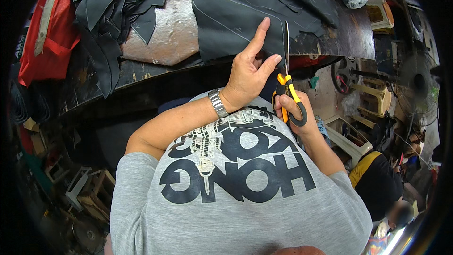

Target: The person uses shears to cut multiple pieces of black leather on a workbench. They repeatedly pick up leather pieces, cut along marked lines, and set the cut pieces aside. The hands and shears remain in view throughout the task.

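Note:
Yellow-and-black scissors (289, 85) are in my right hand (306, 119), with fingers and thumb through the handle loops. Their blades point away from me along the right part of a dark grey leather-like sheet (222, 23), which is marked with pale drawn outlines. My left hand (247, 73) lies at the sheet's near edge, index finger stretched out over it and thumb spread toward the blades. Its other fingers are curled and partly hidden. Whether the blades are in the material is hard to tell.
Cut dark pieces (118, 0) are heaped on the worn table (174, 33) at the left, some hanging over its edge. A red bag (45, 33) sits at the far left. Plastic stools (349, 137), a fan (420, 78) and another person (377, 184) are to the right.

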A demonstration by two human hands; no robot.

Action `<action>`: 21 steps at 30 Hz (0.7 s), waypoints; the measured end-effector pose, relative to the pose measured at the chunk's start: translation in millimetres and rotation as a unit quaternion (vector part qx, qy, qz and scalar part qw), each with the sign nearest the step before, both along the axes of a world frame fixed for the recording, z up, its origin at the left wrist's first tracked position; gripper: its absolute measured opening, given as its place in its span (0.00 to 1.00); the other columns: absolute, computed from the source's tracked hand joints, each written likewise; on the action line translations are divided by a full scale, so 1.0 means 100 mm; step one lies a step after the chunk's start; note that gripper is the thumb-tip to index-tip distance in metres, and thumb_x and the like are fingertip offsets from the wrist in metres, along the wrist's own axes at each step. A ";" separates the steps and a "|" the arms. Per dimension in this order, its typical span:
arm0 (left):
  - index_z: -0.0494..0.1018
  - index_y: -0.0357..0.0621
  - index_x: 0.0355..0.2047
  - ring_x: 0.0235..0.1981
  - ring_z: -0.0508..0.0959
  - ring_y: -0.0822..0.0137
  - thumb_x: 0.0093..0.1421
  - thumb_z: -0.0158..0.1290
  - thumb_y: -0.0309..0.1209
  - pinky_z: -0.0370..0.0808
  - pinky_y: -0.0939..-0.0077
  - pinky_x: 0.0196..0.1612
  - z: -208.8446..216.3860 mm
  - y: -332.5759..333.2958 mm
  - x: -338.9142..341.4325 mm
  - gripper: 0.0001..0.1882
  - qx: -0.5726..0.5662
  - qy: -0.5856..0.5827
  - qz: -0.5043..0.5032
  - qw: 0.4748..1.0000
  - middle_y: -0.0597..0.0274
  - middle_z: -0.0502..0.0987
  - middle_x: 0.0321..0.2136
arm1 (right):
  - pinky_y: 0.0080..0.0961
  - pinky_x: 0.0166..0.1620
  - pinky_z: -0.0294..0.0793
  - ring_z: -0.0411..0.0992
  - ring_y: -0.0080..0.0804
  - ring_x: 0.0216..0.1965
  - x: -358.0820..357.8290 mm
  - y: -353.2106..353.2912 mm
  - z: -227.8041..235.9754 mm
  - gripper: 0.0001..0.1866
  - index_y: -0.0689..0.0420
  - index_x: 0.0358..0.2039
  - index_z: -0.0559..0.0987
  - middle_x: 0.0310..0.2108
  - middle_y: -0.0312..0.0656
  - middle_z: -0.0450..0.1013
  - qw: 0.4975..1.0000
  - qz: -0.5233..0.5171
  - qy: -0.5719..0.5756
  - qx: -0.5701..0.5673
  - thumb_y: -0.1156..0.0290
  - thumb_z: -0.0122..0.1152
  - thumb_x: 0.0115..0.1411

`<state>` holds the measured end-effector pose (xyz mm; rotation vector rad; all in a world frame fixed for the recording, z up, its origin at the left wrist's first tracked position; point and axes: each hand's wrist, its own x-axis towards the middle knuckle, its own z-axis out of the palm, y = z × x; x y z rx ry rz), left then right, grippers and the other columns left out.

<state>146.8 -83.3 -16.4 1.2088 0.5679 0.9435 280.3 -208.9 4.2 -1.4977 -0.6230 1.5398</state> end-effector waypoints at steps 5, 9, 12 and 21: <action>0.48 0.43 0.71 0.33 0.71 0.87 0.62 0.55 0.21 0.74 0.91 0.36 0.00 -0.01 0.00 0.40 -0.019 -0.006 0.000 1.000 0.60 0.59 0.67 | 0.14 0.23 0.61 0.66 0.16 0.19 -0.04 -0.02 -0.01 0.17 0.59 0.29 0.77 0.19 0.32 0.70 1.000 -0.009 0.004 -0.006 0.57 0.67 0.59; 0.49 0.43 0.70 0.31 0.70 0.87 0.62 0.56 0.21 0.73 0.91 0.35 0.00 -0.01 0.00 0.40 -0.020 -0.007 0.001 1.000 0.61 0.62 0.65 | 0.14 0.21 0.60 0.65 0.15 0.17 -0.02 -0.04 -0.01 0.16 0.59 0.28 0.78 0.17 0.31 0.69 0.999 0.008 -0.041 -0.023 0.59 0.68 0.59; 0.49 0.43 0.70 0.31 0.68 0.87 0.62 0.56 0.21 0.73 0.91 0.35 0.01 -0.01 -0.02 0.40 -0.026 -0.006 -0.003 1.000 0.63 0.64 0.63 | 0.14 0.20 0.58 0.63 0.14 0.16 -0.03 -0.05 -0.02 0.16 0.59 0.26 0.78 0.15 0.30 0.69 0.998 0.010 -0.059 -0.022 0.59 0.68 0.60; 0.49 0.42 0.70 0.33 0.70 0.86 0.62 0.55 0.20 0.75 0.89 0.39 0.01 -0.03 -0.07 0.40 -0.055 0.004 -0.009 0.998 0.62 0.63 0.64 | 0.13 0.20 0.58 0.63 0.15 0.15 -0.09 -0.01 0.06 0.18 0.58 0.23 0.77 0.15 0.32 0.69 0.999 0.006 -0.038 -0.031 0.57 0.67 0.59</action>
